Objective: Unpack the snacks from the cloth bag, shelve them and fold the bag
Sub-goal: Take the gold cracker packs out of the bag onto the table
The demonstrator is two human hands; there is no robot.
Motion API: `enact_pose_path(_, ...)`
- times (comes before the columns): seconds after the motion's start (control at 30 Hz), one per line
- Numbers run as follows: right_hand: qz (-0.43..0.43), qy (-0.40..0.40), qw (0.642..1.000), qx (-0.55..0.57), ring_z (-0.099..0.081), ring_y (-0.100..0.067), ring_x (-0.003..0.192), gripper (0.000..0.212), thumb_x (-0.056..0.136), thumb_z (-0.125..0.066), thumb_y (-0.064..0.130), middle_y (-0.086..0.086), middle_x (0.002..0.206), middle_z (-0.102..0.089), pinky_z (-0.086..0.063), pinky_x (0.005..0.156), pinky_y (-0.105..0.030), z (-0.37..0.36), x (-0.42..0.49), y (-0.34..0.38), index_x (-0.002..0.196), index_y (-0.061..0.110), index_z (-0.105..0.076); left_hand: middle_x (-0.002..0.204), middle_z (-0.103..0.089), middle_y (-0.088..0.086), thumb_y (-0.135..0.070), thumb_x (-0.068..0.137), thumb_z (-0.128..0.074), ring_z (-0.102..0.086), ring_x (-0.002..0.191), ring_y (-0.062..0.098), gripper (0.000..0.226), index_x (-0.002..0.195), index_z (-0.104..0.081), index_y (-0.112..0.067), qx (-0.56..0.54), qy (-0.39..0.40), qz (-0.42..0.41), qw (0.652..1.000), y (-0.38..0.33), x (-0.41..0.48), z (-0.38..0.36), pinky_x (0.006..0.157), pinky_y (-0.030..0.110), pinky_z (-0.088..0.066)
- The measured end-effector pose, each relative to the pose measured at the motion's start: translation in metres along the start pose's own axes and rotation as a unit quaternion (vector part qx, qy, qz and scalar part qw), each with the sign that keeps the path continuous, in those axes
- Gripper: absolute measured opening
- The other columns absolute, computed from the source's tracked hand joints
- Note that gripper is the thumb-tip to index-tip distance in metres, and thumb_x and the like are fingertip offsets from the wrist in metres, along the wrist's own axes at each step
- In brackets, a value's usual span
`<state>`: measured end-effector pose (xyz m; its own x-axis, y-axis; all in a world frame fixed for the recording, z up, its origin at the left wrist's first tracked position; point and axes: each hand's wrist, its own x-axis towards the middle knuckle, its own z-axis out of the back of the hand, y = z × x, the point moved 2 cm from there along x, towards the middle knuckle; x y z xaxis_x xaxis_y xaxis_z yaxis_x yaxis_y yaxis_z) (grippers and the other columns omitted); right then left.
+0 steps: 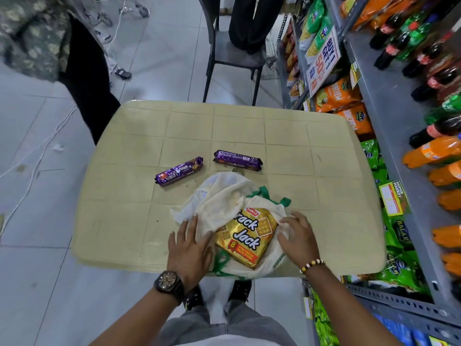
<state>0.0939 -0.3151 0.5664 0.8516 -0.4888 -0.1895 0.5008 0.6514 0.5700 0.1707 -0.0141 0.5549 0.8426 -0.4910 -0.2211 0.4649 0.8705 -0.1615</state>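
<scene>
A cream cloth bag (224, 196) with green handles lies crumpled on the beige table (124, 221) near its front edge. A golden Krack Jack biscuit pack (245, 233) shows in the bag's open mouth. My left hand (190, 245) lies on the bag's left side, fingers spread and nearly straight. On the bag's right edge my right hand (298, 236) has its fingers curled into the cloth. Two purple biscuit packs lie on the table beyond the bag, one at the left (179, 171), one at the right (238, 160).
A grey metal shelf rack (389, 151) at the right holds snack packets and soft drink bottles. A dark chair (234, 56) stands behind the table. Another person in dark clothes (84, 78) stands at the table's far left corner. Cables run across the tiled floor.
</scene>
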Motion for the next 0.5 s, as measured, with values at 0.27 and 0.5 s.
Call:
enact_pose_path(0.27,0.124,0.213,0.946,-0.211,-0.051,-0.033,0.125,0.034,0.093,-0.057,0.035,-0.009,0.146,-0.047,-0.045,0.100,-0.036,-0.011,0.080,0.025,0.125,0.033,-0.064,0.166,0.015,0.007,-0.052,0.100,-0.021,-0.006,0.152,0.036,0.064,0.157,-0.001,-0.032,-0.004,0.084,0.078,0.993,-0.007,0.043,0.002,0.113,0.065,-0.022)
enact_pose_path(0.5,0.105,0.190,0.947,-0.236,-0.062,-0.034,0.095,0.045,0.089,-0.048,0.008,-0.013,0.109,-0.057,-0.049,0.080,-0.033,-0.020,0.116,0.012,0.129,0.024,-0.062,0.166,0.016,0.004,-0.049,0.100,-0.021,-0.008,0.151,0.035,0.063,0.157,0.002,-0.033,0.026,0.099,0.085,0.991,0.010,0.061,0.005,0.113,0.062,-0.023)
